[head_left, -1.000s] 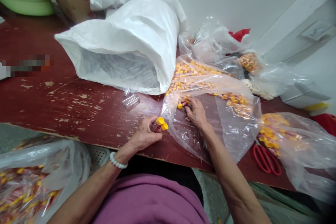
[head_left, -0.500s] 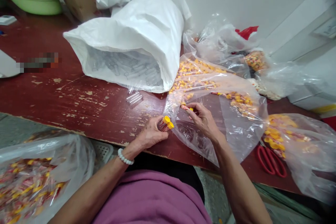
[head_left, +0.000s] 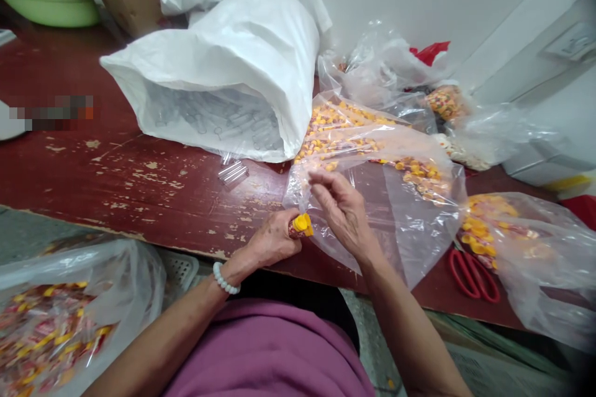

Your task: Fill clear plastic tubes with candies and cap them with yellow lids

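The step in hand appears to be gathering small yellow-topped pieces (head_left: 302, 224) into a bunch. They sit in the person's left hand (head_left: 272, 239), just above the near edge of the table (head_left: 186, 205), yellow ends sticking out on the thumb side. That hand is closed around them; how many it holds cannot be told.

The right hand (head_left: 343, 214) is over the near part of a clear plastic bag (head_left: 421, 242), apart from the left. Its fingers are loosely bent, parted from the thumb, with nothing seen between them; whether it touches the plastic is unclear.

More loose pieces (head_left: 344, 121) lie farther back in the bag. Adding one would call for the right fingertips to pinch a single piece and bring it across, while the left grip stays firm enough to keep the bunch even.
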{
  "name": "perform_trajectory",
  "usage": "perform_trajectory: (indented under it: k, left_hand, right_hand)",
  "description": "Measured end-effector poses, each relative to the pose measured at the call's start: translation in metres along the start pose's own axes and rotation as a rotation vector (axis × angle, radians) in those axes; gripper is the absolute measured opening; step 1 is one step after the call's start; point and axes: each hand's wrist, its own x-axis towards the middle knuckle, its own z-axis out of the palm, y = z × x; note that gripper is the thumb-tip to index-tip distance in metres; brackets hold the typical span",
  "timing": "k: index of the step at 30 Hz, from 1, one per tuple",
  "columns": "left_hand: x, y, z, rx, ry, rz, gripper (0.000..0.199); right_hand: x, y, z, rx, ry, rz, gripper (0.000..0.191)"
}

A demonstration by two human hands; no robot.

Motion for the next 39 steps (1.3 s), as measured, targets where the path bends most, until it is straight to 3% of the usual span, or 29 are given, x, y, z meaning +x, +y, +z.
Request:
perform_trajectory:
  k: [2, 4, 6, 9, 11, 15, 18, 21, 26, 29, 31, 33, 35, 39]
  left_hand:
    - [-0.001, 0.006, 0.005, 0.028, -0.056, 0.025, 0.021]
    - [-0.002, 0.01, 0.009, 0.014, -0.095, 0.019, 0.024]
    - [-0.003, 0.012, 0.011, -0.058, -0.104, -0.038, 0.024]
    - [-0.004, 0.008, 0.008, -0.37, -0.112, -0.167, 0.018]
    - [-0.005, 0.003, 0.003, -0.575, -0.117, -0.263, 0.013]
    - [-0.009, -0.004, -0.005, -0.801, -0.099, -0.368, 0.015]
    - [-0.011, -0.005, -0.005, -1.004, -0.057, -0.35, 0.016]
    - [-0.011, -0.007, -0.002, -1.151, -0.035, -0.362, 0.022]
    - [-0.012, -0.006, 0.003, -1.183, 0.099, -0.359, 0.025]
    - [-0.016, -0.007, -0.001, -1.204, 0.072, -0.283, 0.019]
    - [-0.024, -0.012, -0.01, -1.215, 0.09, -0.268, 0.019]
    - [-0.044, -0.019, -0.025, -1.188, 0.193, -0.28, 0.019]
    - [-0.078, -0.028, -0.045, -1.12, 0.39, -0.322, 0.019]
    - [-0.167, -0.071, -0.09, -1.072, 1.008, -0.542, 0.025]
  right_hand:
    - [0.003, 0.002, 0.016, 0.002, 0.104, -0.014, 0.026]
    - [0.004, 0.006, 0.031, 0.016, 0.088, -0.058, 0.03]
    - [0.005, 0.011, 0.038, 0.108, 0.07, -0.007, 0.032]
    - [0.005, 0.021, 0.031, 0.309, 0.172, 0.214, 0.036]
    - [0.002, 0.023, 0.019, 0.344, 0.196, 0.276, 0.039]
    - [-0.016, 0.015, 0.005, 0.148, -0.066, 0.107, 0.038]
    - [-0.032, 0.006, 0.014, -0.109, -0.25, -0.086, 0.07]
    - [-0.041, 0.005, 0.032, -0.222, -0.299, -0.172, 0.096]
    - [-0.044, 0.007, 0.046, -0.214, -0.278, -0.201, 0.082]
    - [-0.041, 0.006, 0.05, -0.198, -0.28, -0.245, 0.076]
    - [-0.037, 0.004, 0.056, -0.125, -0.347, -0.275, 0.076]
    - [-0.033, 0.002, 0.062, -0.049, -0.413, -0.301, 0.079]
    - [-0.033, 0.001, 0.065, -0.028, -0.413, -0.288, 0.077]
    - [-0.04, 0.011, 0.061, -0.048, -0.336, -0.126, 0.048]
